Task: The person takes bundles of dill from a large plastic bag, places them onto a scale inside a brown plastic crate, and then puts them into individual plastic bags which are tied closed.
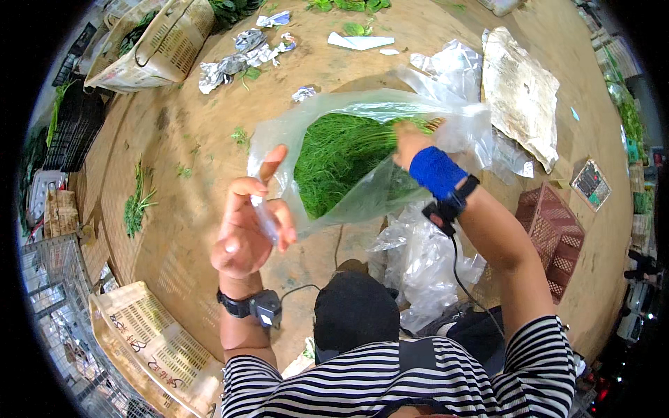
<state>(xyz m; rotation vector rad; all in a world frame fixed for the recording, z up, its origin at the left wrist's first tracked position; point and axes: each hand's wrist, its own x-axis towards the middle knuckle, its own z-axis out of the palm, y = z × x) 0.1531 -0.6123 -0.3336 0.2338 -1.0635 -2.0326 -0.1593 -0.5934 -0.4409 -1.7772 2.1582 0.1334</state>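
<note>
A large clear plastic bag lies open in front of me, its mouth spread wide. Inside it is a thick bunch of feathery green herbs that looks like dill, its stems pointing right. My left hand is closed on the bag's left edge, thumb raised and a fold of film between the fingers. My right hand reaches to the stem end of the herbs with its fingers closed around the stems; the fingertips are partly hidden. A blue wristband covers that wrist.
Loose clear bags lie near me. Beside the right arm stands a brown plastic crate. Cream crates stand far left and near left. A dirty white sack, crumpled paper and stray greens lie on the floor.
</note>
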